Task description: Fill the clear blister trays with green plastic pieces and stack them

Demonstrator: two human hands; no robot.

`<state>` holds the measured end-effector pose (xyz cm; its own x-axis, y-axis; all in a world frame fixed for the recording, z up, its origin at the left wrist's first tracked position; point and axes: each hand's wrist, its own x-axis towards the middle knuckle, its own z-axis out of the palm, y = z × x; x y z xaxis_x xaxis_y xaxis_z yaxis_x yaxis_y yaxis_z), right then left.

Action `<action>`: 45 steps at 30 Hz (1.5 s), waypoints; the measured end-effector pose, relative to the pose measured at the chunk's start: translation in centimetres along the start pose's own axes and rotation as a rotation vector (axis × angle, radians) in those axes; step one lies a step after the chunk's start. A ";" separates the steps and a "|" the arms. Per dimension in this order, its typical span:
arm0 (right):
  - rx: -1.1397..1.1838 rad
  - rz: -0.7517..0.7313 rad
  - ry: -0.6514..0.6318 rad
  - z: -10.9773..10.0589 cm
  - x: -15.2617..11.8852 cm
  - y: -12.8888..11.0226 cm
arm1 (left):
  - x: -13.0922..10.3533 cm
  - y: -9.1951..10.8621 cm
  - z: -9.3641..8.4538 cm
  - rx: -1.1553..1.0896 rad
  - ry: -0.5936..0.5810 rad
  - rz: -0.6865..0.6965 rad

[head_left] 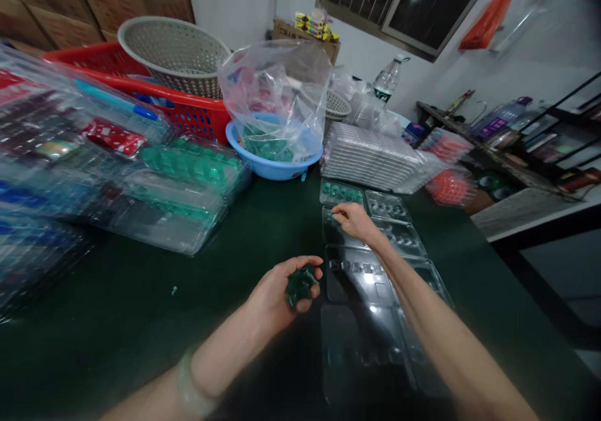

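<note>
My left hand (275, 299) is curled palm up around several dark green translucent plastic pieces (300, 286), over the table to the left of the clear trays. Farther forward, my right hand (353, 219) has its fingertips pinched together at the left end of a clear plastic blister tray (347, 236). A bit of green shows at those fingertips, partly hidden by them. Just beyond lies another tray (342, 193) with green pieces sitting in its row of hollows. Nearer to me, a clear tray (359, 289) lies flat with bare hollows.
A light blue basin (272, 169) holds green pieces and an open clear bag (300, 95). Stacked clear trays (370, 155) stand behind the row. Blurred packs with green pieces (188, 164) pile up left, before a red basket (201, 117) and grey colander (173, 48).
</note>
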<state>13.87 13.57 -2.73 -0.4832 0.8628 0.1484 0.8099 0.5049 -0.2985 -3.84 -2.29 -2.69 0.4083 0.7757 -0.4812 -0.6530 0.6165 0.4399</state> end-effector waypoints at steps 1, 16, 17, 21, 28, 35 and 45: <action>0.007 -0.004 0.001 0.1 0.0 0.1 | 0.0 0.0 0.0 0.000 0.001 0.001; -0.181 0.015 -0.004 1.7 -0.9 -0.9 | 0.0 0.0 0.1 0.031 0.016 0.016; -0.199 0.025 -0.011 1.7 -0.9 -0.8 | -0.1 0.0 0.2 0.033 0.020 0.014; -0.266 0.064 -0.055 1.9 -0.5 -0.8 | 0.0 -0.1 0.3 0.034 0.025 0.000; -0.292 0.081 -0.148 1.3 -0.1 -1.3 | 0.0 0.4 0.6 -0.065 0.034 0.039; -0.222 0.062 0.026 -0.8 -1.9 -3.1 | 0.2 0.7 -0.5 -0.025 -0.043 0.141; 0.293 -0.123 0.020 -1.1 -9.7 -8.7 | 0.6 0.1 0.0 0.167 0.055 0.255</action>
<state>11.90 0.87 -0.51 -0.5624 0.7976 0.2183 0.6142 0.5796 -0.5356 -3.70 -1.81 -2.95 0.2068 0.9028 -0.3771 -0.6146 0.4198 0.6679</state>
